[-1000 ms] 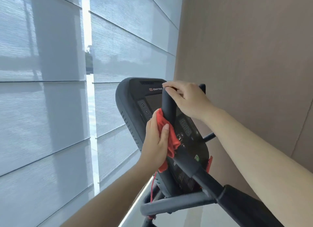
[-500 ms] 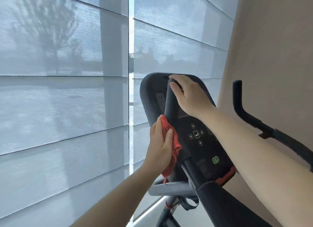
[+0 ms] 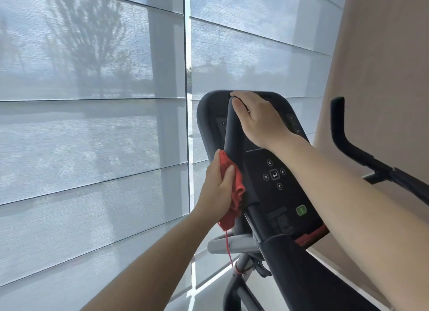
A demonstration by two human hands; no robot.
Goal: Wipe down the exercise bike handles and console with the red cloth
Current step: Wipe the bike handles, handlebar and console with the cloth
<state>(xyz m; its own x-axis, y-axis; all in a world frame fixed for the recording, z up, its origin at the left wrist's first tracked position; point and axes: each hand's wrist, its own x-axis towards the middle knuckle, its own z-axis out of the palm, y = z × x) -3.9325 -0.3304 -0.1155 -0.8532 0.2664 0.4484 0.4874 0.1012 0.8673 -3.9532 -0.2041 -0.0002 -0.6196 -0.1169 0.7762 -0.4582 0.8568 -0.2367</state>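
Red cloth; black console, green button; black handle; grey-white blinds; beige wall.

Pale grey floor, bright light strip running across it. Bike frame tube rises from it; base out of frame. Frame carries grey crossbar, black console and two black handles: near handle in front of console, far handle to my right by the wall. On near handle: my right hand gripping the top end, my left hand pressing red cloth against its left side, lower down.
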